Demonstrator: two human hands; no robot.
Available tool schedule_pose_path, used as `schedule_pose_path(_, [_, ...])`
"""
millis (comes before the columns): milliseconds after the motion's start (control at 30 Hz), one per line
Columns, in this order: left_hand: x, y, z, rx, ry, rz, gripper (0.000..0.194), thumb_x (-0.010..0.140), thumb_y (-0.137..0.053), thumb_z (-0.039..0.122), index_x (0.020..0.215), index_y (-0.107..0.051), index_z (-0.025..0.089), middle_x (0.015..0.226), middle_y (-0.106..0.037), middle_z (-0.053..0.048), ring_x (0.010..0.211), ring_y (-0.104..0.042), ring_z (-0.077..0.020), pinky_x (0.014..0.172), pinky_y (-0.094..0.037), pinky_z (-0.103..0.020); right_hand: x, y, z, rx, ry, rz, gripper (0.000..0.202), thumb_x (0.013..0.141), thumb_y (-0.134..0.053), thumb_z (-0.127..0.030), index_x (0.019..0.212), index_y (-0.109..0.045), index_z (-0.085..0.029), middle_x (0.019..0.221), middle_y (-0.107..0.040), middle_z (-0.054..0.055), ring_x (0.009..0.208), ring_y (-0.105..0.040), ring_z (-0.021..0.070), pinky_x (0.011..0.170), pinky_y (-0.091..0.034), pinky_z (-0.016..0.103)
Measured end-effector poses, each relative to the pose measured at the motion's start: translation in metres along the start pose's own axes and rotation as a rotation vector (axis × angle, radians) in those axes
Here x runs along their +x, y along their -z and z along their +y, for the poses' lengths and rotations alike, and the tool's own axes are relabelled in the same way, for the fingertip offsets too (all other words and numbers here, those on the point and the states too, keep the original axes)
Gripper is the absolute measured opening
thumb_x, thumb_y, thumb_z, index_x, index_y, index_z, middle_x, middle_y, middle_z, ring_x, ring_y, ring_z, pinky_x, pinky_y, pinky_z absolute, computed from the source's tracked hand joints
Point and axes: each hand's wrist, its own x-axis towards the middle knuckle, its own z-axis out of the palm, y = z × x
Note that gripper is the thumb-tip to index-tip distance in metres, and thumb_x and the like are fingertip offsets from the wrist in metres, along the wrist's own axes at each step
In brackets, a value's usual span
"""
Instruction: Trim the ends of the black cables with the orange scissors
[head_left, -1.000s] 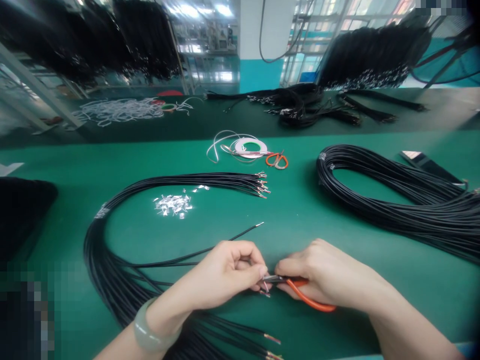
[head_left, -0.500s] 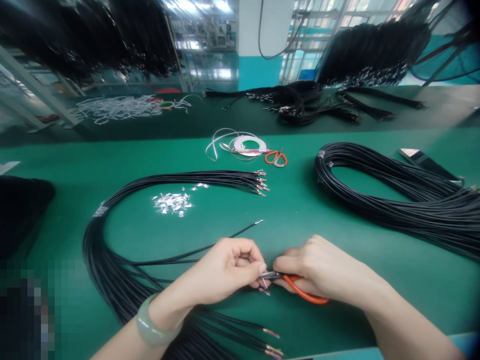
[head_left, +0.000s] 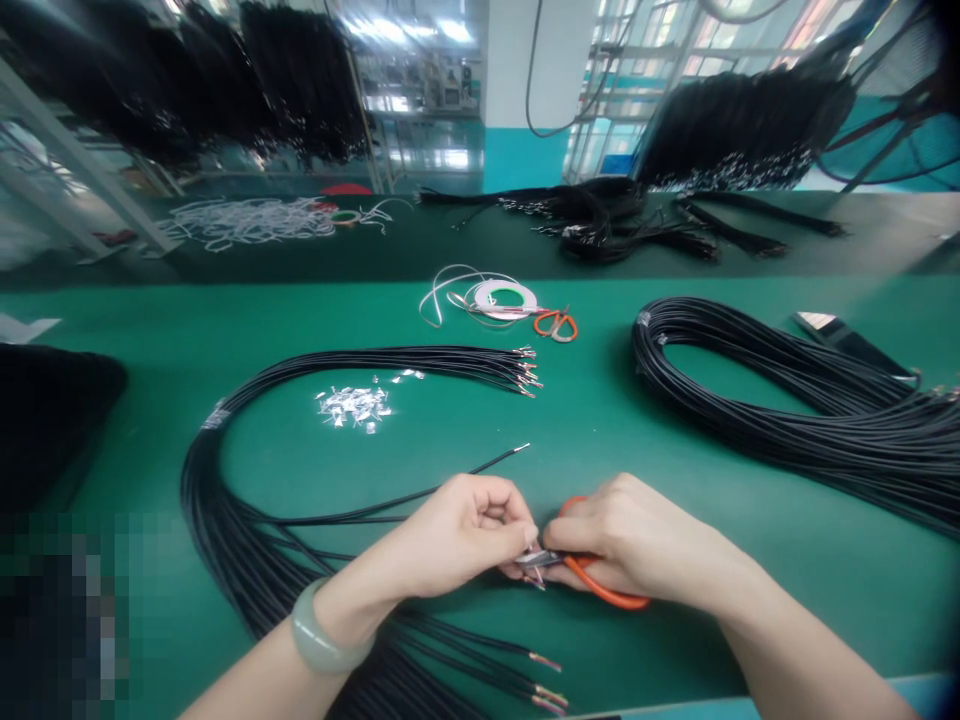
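My left hand (head_left: 472,535) is closed on the stripped end of a black cable, and small coloured wires (head_left: 535,577) poke out below its fingertips. My right hand (head_left: 619,535) grips orange-handled scissors (head_left: 611,590), whose blades lie against those wires at the left fingertips. From the left, a bundle of black cables (head_left: 206,500) curves round under my left wrist. Some of its ends with bared wires (head_left: 546,690) lie below the hands; others (head_left: 529,372) lie above. One single cable end (head_left: 517,450) sticks out just behind my left hand.
Silvery scraps (head_left: 354,405) lie inside the cable curve. Behind them are a white tape roll (head_left: 487,300) and a second orange-handled pair of scissors (head_left: 556,325). A coiled cable bundle (head_left: 712,400) and a dark flat phone-like object (head_left: 855,345) are at right. White strips (head_left: 247,220) pile at the back.
The view has shifted slightly, so the bench appears a little lower and to the right. The scissor blades have changed angle slightly at the wires; both hands keep their grips.
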Motion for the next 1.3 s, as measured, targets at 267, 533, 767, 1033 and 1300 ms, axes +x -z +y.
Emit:
schedule_pose_path(267, [-0.001,0.020,0.014,0.125,-0.058,0.208,0.028,0.084,-0.061,0.042,0.088,-0.063,0.015,0.083,-0.071,-0.007,0.069,-0.071,-0.0194,0.047,-0.050,-0.022,-0.002,0.004,0.012,0.221,0.029,0.201,0.024,0.090,-0.058,-0.044,0.090,-0.065,-0.021,0.063,-0.059,-0.001,0.052,-0.045,0.0114,0.052,-0.033,0.023])
schedule_pose_path(533, [-0.017,0.125,0.014,0.957,-0.013,1.199,0.023,0.083,-0.057,0.033,0.091,-0.073,0.018,0.083,-0.072,-0.009,0.071,-0.065,-0.0234,0.065,-0.046,-0.033,0.009,-0.014,0.027,0.191,-0.267,0.627,0.022,0.086,-0.063,-0.042,0.094,-0.064,-0.021,0.063,-0.059,-0.002,0.048,-0.043,0.0112,0.050,-0.039,0.021])
schedule_pose_path(767, [-0.027,0.134,0.014,1.010,0.055,1.194,0.018,0.081,-0.059,0.027,0.088,-0.075,0.021,0.076,-0.071,-0.009,0.070,-0.064,-0.0256,0.061,-0.042,-0.034,0.015,-0.020,0.032,0.222,-0.449,0.777,0.020,0.086,-0.061,-0.039,0.092,-0.064,-0.021,0.066,-0.063,0.000,0.052,-0.050,0.0119,0.053,-0.043,0.022])
schedule_pose_path(1033, [-0.003,0.067,0.007,1.150,-0.200,1.022,0.013,0.089,-0.053,0.022,0.092,-0.065,0.020,0.093,-0.065,-0.004,0.082,-0.060,-0.0185,0.073,-0.044,-0.029,0.025,-0.031,0.035,0.304,-0.555,0.702,0.023,0.084,-0.059,-0.040,0.095,-0.064,-0.021,0.079,-0.073,0.005,0.065,-0.063,0.0175,0.066,-0.050,0.027])
schedule_pose_path(1300, [0.031,0.013,-0.017,1.318,-0.352,0.526,0.016,0.091,-0.049,0.012,0.086,-0.064,0.016,0.091,-0.063,-0.009,0.089,-0.055,-0.0251,0.080,-0.044,-0.038,0.033,-0.035,0.022,0.598,-0.534,0.667,0.027,0.083,-0.064,-0.044,0.094,-0.058,-0.020,0.085,-0.071,0.005,0.073,-0.065,0.0178,0.069,-0.051,0.029])
